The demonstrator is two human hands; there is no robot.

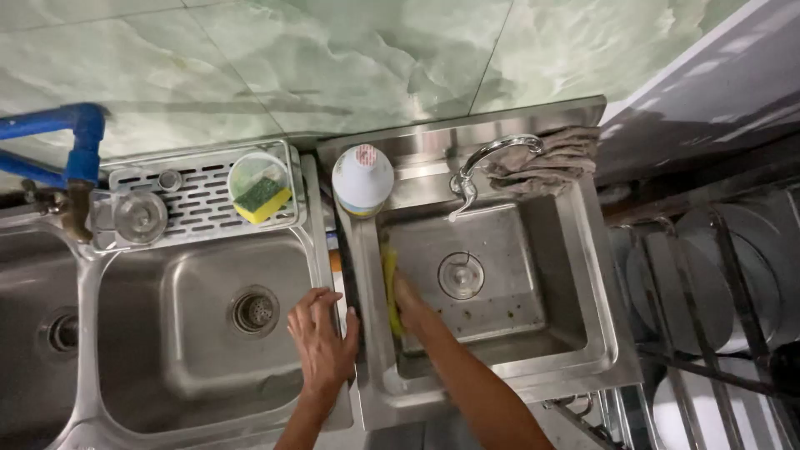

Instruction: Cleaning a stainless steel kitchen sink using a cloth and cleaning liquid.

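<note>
Two hands at steel sinks. Left hand [323, 337] flat, fingers spread, on the divider [348, 283]. Right hand [410, 307] clamped on yellow sponge [389, 283], pressing right sink [500, 333] wall.

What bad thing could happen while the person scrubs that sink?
The right hand presses a yellow sponge against the sink's inner wall; it might slip on wet steel. The bottle stands on the rim just above and could get knocked in. The left hand leans on the thin divider edge, which may be slippery.
</note>
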